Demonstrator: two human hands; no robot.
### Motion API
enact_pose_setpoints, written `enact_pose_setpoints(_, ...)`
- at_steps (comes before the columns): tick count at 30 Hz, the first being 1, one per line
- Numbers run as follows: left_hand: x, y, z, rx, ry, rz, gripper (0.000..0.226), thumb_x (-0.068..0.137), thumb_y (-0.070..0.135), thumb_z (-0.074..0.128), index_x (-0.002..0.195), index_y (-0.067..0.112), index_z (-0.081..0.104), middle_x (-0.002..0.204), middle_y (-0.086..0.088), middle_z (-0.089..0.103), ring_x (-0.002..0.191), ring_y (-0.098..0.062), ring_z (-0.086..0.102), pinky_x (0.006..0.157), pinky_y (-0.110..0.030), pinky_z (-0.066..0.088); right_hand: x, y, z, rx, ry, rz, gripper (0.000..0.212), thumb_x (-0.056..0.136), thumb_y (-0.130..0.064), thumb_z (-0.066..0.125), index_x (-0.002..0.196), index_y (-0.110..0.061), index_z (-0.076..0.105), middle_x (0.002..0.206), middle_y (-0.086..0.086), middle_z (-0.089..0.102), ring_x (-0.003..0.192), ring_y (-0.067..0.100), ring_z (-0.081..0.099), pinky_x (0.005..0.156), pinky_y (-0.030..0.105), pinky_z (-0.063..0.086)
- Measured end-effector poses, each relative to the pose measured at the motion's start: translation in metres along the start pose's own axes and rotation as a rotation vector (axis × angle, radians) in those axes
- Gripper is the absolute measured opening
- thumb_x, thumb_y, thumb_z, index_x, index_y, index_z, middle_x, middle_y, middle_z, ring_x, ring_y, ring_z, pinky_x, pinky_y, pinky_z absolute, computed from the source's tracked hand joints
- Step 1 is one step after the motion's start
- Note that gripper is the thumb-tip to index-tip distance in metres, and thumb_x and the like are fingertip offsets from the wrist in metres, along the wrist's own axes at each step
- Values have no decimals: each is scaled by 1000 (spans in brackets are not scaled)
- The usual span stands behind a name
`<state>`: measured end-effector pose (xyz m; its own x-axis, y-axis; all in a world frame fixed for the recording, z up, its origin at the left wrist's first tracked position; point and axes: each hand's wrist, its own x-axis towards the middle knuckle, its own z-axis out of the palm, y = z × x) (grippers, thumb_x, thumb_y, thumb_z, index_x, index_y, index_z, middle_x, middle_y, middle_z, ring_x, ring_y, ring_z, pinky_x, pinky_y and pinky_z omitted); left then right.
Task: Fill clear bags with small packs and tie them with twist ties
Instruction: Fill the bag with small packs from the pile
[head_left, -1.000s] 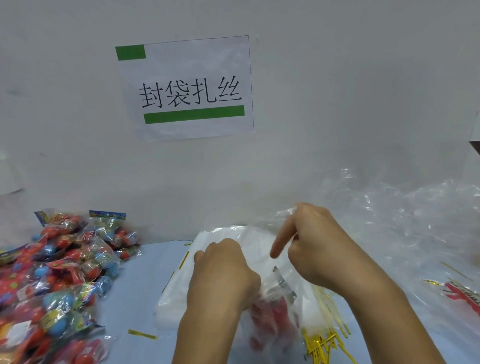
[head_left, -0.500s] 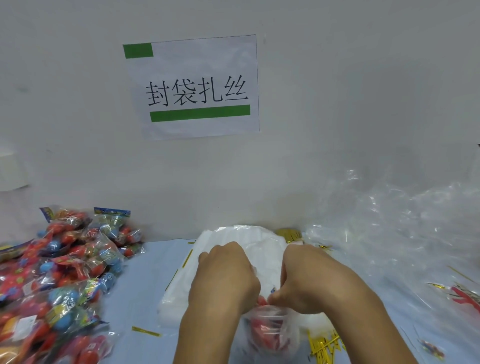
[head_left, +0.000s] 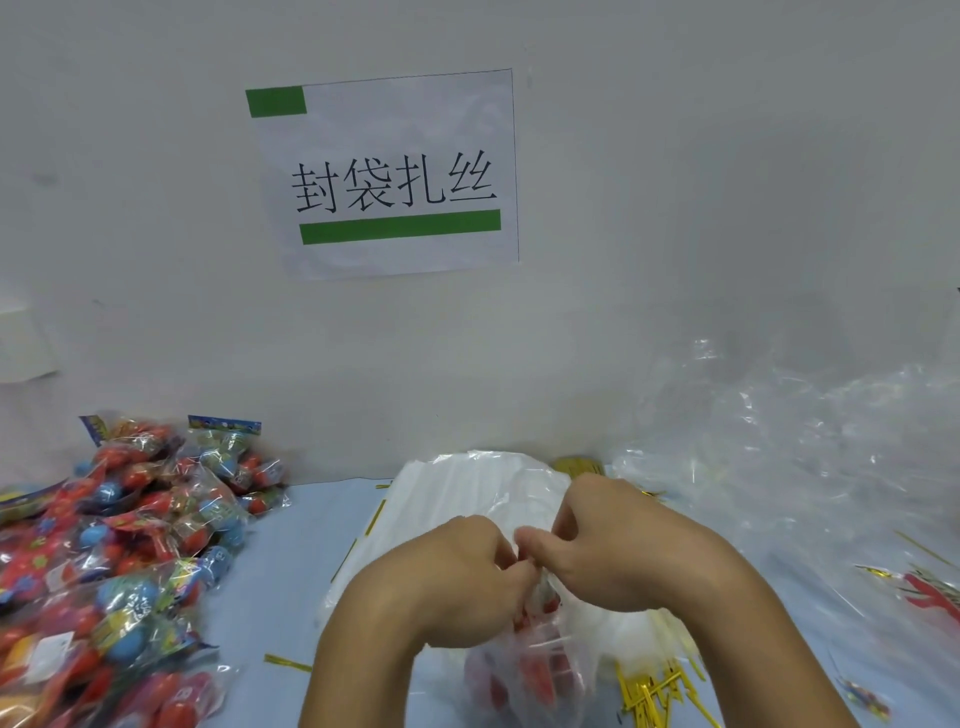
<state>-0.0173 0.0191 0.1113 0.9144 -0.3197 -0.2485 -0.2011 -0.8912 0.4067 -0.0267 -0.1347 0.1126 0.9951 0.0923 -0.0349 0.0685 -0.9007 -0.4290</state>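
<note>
Nearest the camera, the bag hangs below both hands, red packs showing through its clear film — this bag is the landmark for everything else. Directly above it the left hand and right hand meet, fingers curled inward on the bag's gathered neck, thumbs touching. Both hands grasp that neck; whether a tie is already pinched between them cannot be told, since the fingers hide it.

Judged from this, the filling of this bag is finished and the closing step is in hand: the neck is bunched and is being twisted or wound. The next move calls for holding the bunch tight with one hand while the other winds a tie round it, or, if none is held, reaching for one.

Just right of the bag lie the loose ties, a yellow scatter on the table. One stray tie lies left of the bag. Behind the bag sits a stack of flat empty bags. Well left of the bag is the heap of packs — plenty left to fill. Right of the bag and further back, crumpled clear film piles up. Farthest, above it all, a paper sign hangs on the wall.
</note>
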Motion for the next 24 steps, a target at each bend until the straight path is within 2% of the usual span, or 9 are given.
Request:
enact_pose_setpoints(4, -9, -10, -12, -85, -4, 53, 34, 94, 32, 42, 105, 11, 67, 83, 1, 57, 73, -15, 51, 76, -33, 47, -5, -4, -3, 17, -37, 19, 70, 89, -71, 52, 47, -17, 35, 30, -6, 30, 29, 12, 29, 43, 25, 27)
enact_pose_setpoints(6, -16, -12, -16, -115, 8, 50, 31, 92, 32, 43, 104, 22, 70, 89, 10, 65, 76, -12, 61, 90, -40, 55, -7, -6, -3, 27, -58, 22, 69, 88, -72, 52, 51, -15, 46, 34, -7, 41, 33, 9, 35, 43, 25, 31)
enact_pose_setpoints(8, -21, -13, -20, -134, 67, 25, 32, 95, 32, 43, 114, 37, 67, 106, 15, 69, 90, -5, 67, 90, -32, 54, -8, -8, -3, 27, -83, 25, 57, 89, -65, 55, 70, -12, 66, 60, -4, 65, 48, 8, 50, 50, 26, 39)
enact_pose_setpoints(10, -26, -13, -23, -159, 133, 14, 34, 96, 32, 41, 122, 43, 61, 118, 16, 65, 96, 1, 63, 83, -20, 50, -8, -11, -2, 12, -101, 40, 43, 89, -55, 57, 74, -15, 62, 75, 4, 59, 55, 13, 51, 50, 26, 38)
enact_pose_setpoints(13, -29, -14, -26, -153, 160, 37, 31, 98, 34, 40, 116, 43, 63, 105, 20, 67, 89, -4, 68, 83, -25, 55, -7, -19, 5, -30, -121, 73, 40, 87, -49, 58, 66, -20, 41, 82, 5, 41, 53, 14, 42, 46, 26, 28)
enact_pose_setpoints(16, -28, -13, -27, -158, 154, 109, 23, 97, 37, 42, 84, 33, 61, 83, 10, 64, 69, -15, 57, 76, -32, 50, -3, -26, 21, -23, -114, 105, 34, 88, -46, 60, 75, -24, 38, 106, 3, 42, 74, 17, 47, 49, 24, 28)
enact_pose_setpoints(18, -27, -13, -28, -184, 200, 170, 29, 97, 37, 49, 79, 21, 65, 83, -11, 67, 65, -15, 51, 71, -38, 51, 0, -26, 29, -12, -58, 112, 32, 89, -35, 63, 73, -25, 36, 98, -2, 44, 82, 19, 47, 49, 22, 27)
enact_pose_setpoints(21, -27, -12, -30, -272, 333, 251, 23, 96, 36, 58, 85, 31, 77, 83, -1, 74, 65, -17, 66, 72, -32, 56, 6, -21, 34, 23, 4, 147, 29, 89, -23, 62, 76, -26, 37, 84, -7, 39, 85, 19, 47, 51, 22, 29)
enact_pose_setpoints(24, -26, -10, -29, -415, 371, 344, 18, 89, 45, 62, 85, 39, 78, 97, 5, 75, 77, -15, 70, 78, -37, 59, 11, -10, 28, 77, 9, 168, 12, 86, -20, 60, 86, -22, 48, 93, -4, 50, 87, 20, 51, 54, 24, 35)
